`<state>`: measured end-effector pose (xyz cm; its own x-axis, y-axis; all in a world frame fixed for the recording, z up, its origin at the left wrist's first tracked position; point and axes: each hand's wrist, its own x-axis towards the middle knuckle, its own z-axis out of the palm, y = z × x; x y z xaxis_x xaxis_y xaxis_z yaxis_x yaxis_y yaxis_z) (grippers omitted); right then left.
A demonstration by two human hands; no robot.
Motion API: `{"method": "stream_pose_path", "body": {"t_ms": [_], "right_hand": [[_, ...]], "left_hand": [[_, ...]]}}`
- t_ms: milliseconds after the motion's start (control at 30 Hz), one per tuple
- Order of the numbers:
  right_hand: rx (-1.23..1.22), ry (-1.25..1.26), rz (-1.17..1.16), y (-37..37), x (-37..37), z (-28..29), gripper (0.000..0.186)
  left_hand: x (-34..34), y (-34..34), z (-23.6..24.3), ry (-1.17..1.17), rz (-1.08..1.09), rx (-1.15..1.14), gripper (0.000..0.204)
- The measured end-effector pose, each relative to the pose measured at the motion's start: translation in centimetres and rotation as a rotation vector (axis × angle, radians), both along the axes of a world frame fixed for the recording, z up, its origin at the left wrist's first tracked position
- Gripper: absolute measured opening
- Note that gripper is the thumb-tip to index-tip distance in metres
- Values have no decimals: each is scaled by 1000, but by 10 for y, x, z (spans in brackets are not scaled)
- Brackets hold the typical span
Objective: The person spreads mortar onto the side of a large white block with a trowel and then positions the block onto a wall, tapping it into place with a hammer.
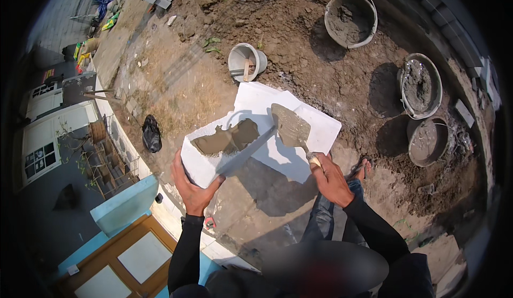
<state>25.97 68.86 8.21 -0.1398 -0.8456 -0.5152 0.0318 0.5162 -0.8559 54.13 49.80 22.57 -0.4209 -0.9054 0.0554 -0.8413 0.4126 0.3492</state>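
Observation:
My left hand [194, 189] grips the near end of a white lightweight block [233, 162], thumb on one side and fingers on the other. The block is held tilted, and grey wet mortar [227, 139] covers much of its upper face. In my right hand [330, 180] is a trowel [291, 126], held by its pale handle. Its blade is coated with mortar and lies beside the block's far right end; whether they touch I cannot tell. Below and beyond them, more white blocks [320, 122] lie on the ground, partly hidden by the trowel.
Buckets of mortar [349, 20], [421, 87], [427, 142] stand on the right. A smaller bucket [246, 63] with a wooden-handled tool lies ahead on rough soil. A black plastic bag [152, 134] is at left, near the house wall. My foot [363, 168] stands near the blocks.

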Motion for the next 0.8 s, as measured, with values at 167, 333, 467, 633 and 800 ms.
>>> {"method": "stream_pose_path", "body": {"t_ms": [167, 333, 467, 633, 800], "right_hand": [[407, -905, 158, -23, -44, 7, 47], [476, -845, 296, -55, -37, 46, 47], [409, -832, 396, -62, -23, 70, 49], [346, -729, 527, -76, -25, 105, 51], [231, -780, 639, -61, -29, 121, 51]], "left_hand": [[19, 5, -19, 69, 0, 39, 112], [28, 18, -12, 29, 9, 19, 118], [35, 29, -11, -14, -7, -35, 119], [28, 42, -13, -26, -39, -51, 115], [17, 50, -12, -30, -17, -85, 117]]}}
